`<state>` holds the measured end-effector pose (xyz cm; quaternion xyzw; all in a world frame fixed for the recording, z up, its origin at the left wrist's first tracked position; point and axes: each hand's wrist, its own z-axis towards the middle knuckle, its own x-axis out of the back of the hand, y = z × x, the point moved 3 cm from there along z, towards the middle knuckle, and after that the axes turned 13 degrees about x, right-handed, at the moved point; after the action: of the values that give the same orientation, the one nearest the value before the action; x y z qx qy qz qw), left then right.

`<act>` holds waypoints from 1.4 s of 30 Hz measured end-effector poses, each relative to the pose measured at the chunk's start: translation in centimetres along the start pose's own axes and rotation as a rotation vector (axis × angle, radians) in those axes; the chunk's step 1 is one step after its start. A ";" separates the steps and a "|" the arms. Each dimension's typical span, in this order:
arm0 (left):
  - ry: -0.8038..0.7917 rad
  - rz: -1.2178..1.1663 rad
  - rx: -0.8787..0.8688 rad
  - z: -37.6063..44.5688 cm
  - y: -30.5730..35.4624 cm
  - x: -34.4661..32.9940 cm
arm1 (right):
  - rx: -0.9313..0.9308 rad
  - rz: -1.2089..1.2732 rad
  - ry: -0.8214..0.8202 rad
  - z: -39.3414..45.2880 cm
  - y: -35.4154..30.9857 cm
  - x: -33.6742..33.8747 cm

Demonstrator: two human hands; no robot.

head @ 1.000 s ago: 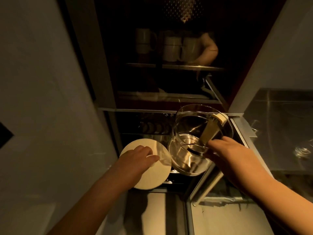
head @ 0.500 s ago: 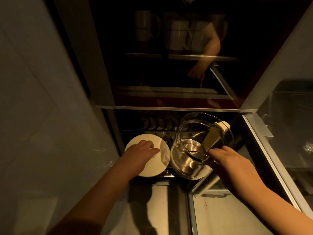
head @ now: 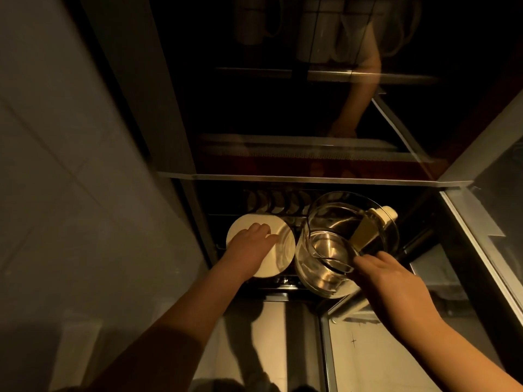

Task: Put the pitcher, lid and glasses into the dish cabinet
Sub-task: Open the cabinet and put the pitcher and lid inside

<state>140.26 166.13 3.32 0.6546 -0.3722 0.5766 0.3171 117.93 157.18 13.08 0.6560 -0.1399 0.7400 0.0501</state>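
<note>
Two hands (head: 392,281), lid (head: 278,241) and pitcher (head: 334,250) at cabinet's (head: 311,178) lower opening

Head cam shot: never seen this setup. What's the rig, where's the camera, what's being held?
There is no robot here: a person wears a wide-angle camera on the head, looking down at their two bare hands. The left hand grips a round white lid. The right hand holds a clear glass pitcher by its handle. Both are held over the open lower rack of a dark dish cabinet, where a row of plates stands on edge behind them. Mugs sit on an upper shelf behind reflective glass. No drinking glasses are clearly visible.
</note>
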 end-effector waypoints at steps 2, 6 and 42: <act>-0.003 0.013 0.004 0.7 0.1 -0.2 | -0.011 0.005 -0.013 0.2 0.3 -0.5; 0.001 0.054 0.007 2.3 0.0 -0.3 | -0.019 0.009 0.000 0.4 0.9 -1.2; -0.199 -0.827 0.563 9.1 0.2 -2.5 | -0.046 0.050 -0.056 1.7 2.7 -3.5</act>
<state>144.68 158.63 -0.43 0.8589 0.0594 0.4156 0.2933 119.29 154.53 9.44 0.6713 -0.1746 0.7190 0.0430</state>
